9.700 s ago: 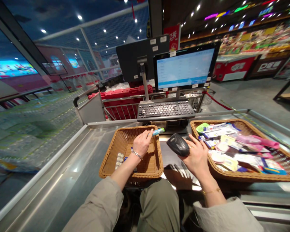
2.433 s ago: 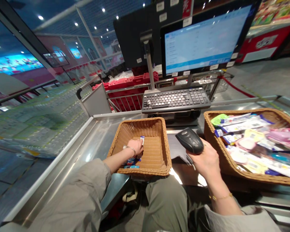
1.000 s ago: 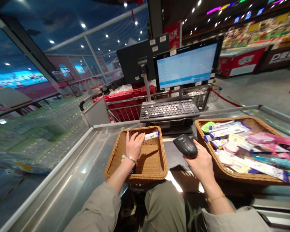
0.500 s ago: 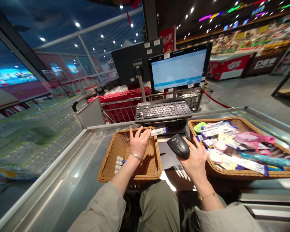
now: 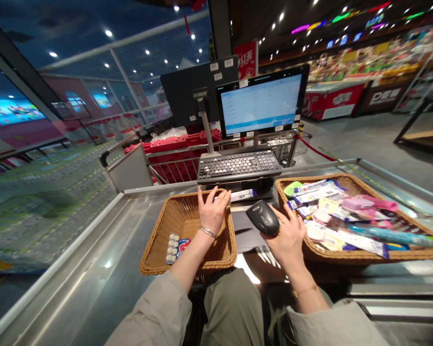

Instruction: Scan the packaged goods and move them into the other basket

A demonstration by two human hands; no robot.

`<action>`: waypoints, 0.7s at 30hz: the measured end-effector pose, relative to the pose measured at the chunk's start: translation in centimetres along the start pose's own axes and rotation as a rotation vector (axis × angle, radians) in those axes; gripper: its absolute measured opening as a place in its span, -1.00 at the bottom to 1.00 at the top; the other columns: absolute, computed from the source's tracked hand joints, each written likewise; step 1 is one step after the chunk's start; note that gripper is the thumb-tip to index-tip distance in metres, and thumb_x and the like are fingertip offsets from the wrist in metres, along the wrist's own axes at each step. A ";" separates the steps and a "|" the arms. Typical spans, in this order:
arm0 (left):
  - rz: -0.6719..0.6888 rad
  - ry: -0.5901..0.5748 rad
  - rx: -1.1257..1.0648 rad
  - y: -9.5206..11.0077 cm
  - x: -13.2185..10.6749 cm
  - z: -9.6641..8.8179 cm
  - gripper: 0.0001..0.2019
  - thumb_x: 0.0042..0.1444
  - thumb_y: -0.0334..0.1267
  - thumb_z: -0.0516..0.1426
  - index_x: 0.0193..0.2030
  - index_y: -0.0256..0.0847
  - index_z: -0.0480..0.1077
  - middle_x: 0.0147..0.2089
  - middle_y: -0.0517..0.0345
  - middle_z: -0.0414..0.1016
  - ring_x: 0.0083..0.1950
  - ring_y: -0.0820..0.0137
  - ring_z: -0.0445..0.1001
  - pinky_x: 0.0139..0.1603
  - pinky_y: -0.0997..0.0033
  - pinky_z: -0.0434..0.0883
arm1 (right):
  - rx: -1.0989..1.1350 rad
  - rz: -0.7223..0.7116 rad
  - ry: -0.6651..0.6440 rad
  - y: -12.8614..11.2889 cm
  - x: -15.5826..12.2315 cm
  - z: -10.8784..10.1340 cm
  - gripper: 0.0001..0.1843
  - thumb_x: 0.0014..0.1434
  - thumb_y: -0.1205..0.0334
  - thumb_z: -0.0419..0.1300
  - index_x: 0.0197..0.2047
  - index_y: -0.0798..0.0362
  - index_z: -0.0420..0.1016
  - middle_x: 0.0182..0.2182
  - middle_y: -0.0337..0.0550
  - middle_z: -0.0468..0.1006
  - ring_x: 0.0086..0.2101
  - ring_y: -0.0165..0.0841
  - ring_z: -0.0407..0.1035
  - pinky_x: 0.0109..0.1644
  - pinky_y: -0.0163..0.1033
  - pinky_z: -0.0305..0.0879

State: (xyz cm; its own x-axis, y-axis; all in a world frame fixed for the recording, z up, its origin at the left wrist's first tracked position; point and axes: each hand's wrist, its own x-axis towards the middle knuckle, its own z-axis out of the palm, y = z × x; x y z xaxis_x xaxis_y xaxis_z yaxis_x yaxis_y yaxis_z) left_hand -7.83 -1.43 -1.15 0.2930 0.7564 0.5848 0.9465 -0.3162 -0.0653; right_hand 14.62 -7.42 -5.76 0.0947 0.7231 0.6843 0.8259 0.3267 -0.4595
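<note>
My left hand [image 5: 213, 212] is over the far right side of the left wicker basket [image 5: 234, 242]. Its fingers are closed on a slim white packet [image 5: 243, 194] with a dark blue end, which sticks out to the right past the rim. Inside that basket lies a pack with rows of round white pieces [image 5: 172, 249] and a blue-and-red label [image 5: 183, 246]. Wrapped round the handle of a black barcode scanner [image 5: 262, 218], my right hand [image 5: 287, 235] sits between the two baskets. The scanner's head points left, toward the packet.
A bigger wicker basket [image 5: 346, 256] at the right holds several packets and pink, blue and green items. Behind the baskets stand a keyboard [image 5: 240, 164] and a lit monitor [image 5: 261, 105]. The metal counter [image 5: 104, 259] extends to the left. A shopping cart [image 5: 173, 168] is beyond it.
The packet has shifted slightly right relative to the basket, with my left hand. More of the blue-and-red label shows now. The whole view has turned a little; the scanner stays in my right hand.
</note>
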 end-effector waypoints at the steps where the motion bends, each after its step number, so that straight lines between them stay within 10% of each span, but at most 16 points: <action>1: -0.005 -0.005 -0.002 0.0 0.0 0.0 -0.59 0.41 -0.31 0.00 0.32 0.11 0.36 0.25 0.17 0.51 0.41 0.10 0.31 0.49 -0.43 -0.32 | -0.001 0.000 0.001 0.0 0.0 0.0 -0.59 0.11 0.15 0.21 0.04 0.02 0.51 0.09 -0.05 0.59 0.30 0.00 0.17 0.35 0.28 -0.04; 21: 0.027 0.099 -0.001 -0.2 0.0 0.9 -0.60 0.40 -0.32 0.03 0.29 0.09 0.39 0.20 0.17 0.56 0.35 0.15 0.39 0.51 -0.37 -0.33 | 0.017 -0.030 0.016 -0.2 0.1 -0.3 -0.64 0.14 0.14 0.21 0.01 0.03 0.52 0.02 -0.03 0.62 0.27 0.02 0.22 0.33 0.29 -0.03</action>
State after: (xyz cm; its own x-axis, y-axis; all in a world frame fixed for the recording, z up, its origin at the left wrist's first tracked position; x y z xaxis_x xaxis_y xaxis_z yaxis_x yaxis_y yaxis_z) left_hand -7.88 -0.85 -1.88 0.3038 0.6873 0.6597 0.9382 -0.3363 -0.0817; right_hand 14.59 -7.58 -5.45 0.0792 0.7031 0.7067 0.8186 0.3586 -0.4486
